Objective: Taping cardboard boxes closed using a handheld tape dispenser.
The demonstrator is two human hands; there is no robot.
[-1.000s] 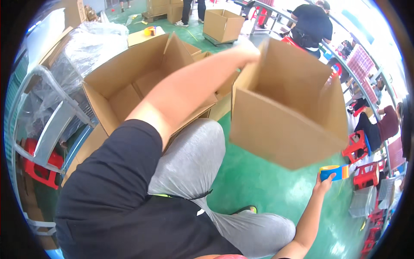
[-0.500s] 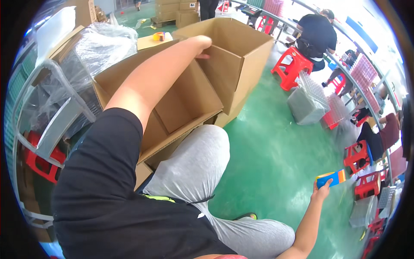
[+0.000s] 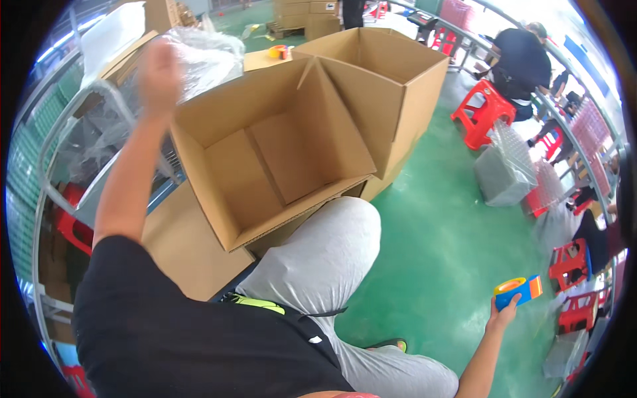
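Observation:
My right hand (image 3: 504, 317) is held out over the floor at the lower right, closed around a blue tape dispenser (image 3: 519, 292) with a yellow roll and an orange end. My left hand (image 3: 160, 76), smeared by motion, is raised at the upper left beside the crumpled clear plastic; its fingers cannot be made out. An open brown cardboard box (image 3: 245, 99) sits tilted in front of me, its opening toward me and nothing visible inside. Behind its right side stands a taller open cardboard box (image 3: 368, 106), touching it.
A flat cardboard piece (image 3: 189, 242) lies beneath the tilted box, near my leg. Clear plastic sheeting (image 3: 222, 56) and a metal frame (image 3: 109, 89) are at the left. Another tape dispenser (image 3: 277, 52) rests farther back. Red stools (image 3: 484, 114) and seated people line the right.
My left hand has swung left from the taller box's edge to above the plastic. The view has shifted, showing more of the tilted box's inside. My right hand still holds the tape dispenser.

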